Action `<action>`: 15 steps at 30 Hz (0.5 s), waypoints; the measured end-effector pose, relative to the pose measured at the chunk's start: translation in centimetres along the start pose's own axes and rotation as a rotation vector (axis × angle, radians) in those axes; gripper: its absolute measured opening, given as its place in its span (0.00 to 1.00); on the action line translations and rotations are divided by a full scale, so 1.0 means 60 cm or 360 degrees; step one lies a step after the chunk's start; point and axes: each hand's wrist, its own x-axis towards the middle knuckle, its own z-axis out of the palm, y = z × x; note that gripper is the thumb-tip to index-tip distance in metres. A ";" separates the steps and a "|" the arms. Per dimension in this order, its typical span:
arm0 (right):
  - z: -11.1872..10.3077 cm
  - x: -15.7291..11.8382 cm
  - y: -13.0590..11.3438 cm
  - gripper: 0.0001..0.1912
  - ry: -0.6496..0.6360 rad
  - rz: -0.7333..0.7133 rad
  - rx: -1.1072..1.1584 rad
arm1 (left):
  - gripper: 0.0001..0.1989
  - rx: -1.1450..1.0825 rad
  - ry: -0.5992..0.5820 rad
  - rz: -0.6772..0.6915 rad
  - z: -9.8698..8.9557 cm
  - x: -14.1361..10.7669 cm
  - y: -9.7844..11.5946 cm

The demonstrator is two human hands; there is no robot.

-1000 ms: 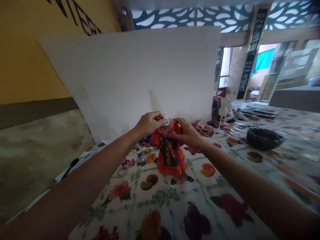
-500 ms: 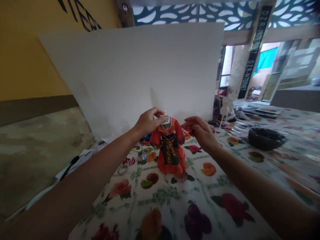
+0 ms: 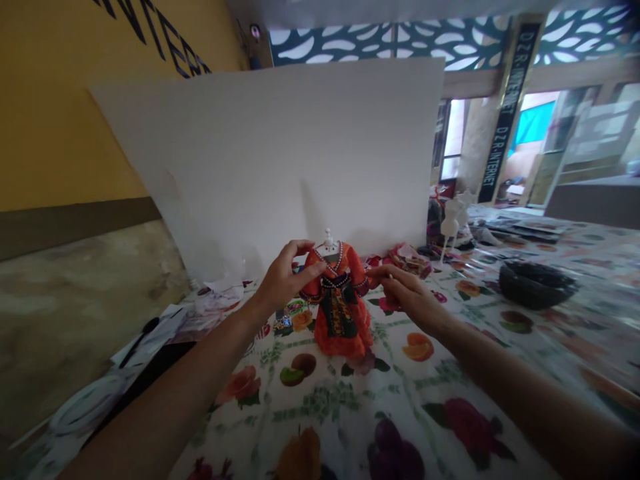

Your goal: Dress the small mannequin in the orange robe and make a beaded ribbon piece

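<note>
A small orange doll dress (image 3: 345,337) stands upright on a white mini mannequin (image 3: 329,247). It has a dark patterned front panel, and beads trim its neckline and waist. My left hand (image 3: 285,277) holds the dress at the shoulder and upper sleeve on the left, thumb in front and index finger by the shoulder. On the other side, my right hand (image 3: 407,293) has its fingertips drawn together at the sleeve's cuff. The fabric between those fingertips is too small to make out clearly.
A large white board (image 3: 270,160) stands behind the dress. To the right are a black bowl (image 3: 537,285) and white mini mannequins (image 3: 450,220). Crumpled fabric (image 3: 407,259) lies behind my right hand, papers (image 3: 160,333) at left, on a fruit-and-flower tablecloth (image 3: 340,400).
My left hand has come down from the mannequin's neck to the dress's shoulder and sleeve. My right hand has lowered to the cuff. The neck knob now shows, and the view has tilted slightly up.
</note>
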 end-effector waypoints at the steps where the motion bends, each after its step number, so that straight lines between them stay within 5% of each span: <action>1: 0.001 0.000 -0.004 0.11 -0.0042 -0.0027 0.0039 | 0.25 0.0018 -0.0027 0.0017 0.001 0.000 -0.002; 5: 0.003 0.002 -0.023 0.14 -0.0169 -0.0147 0.0016 | 0.27 -0.0009 -0.0106 0.0034 0.007 0.010 -0.003; 10: 0.001 0.001 -0.049 0.12 0.0043 -0.0202 -0.0226 | 0.25 -0.0008 -0.0074 -0.0004 0.015 0.018 -0.003; 15: 0.005 -0.002 -0.054 0.17 -0.0114 -0.0200 -0.0180 | 0.24 -0.0114 -0.0097 0.0045 0.017 0.030 0.013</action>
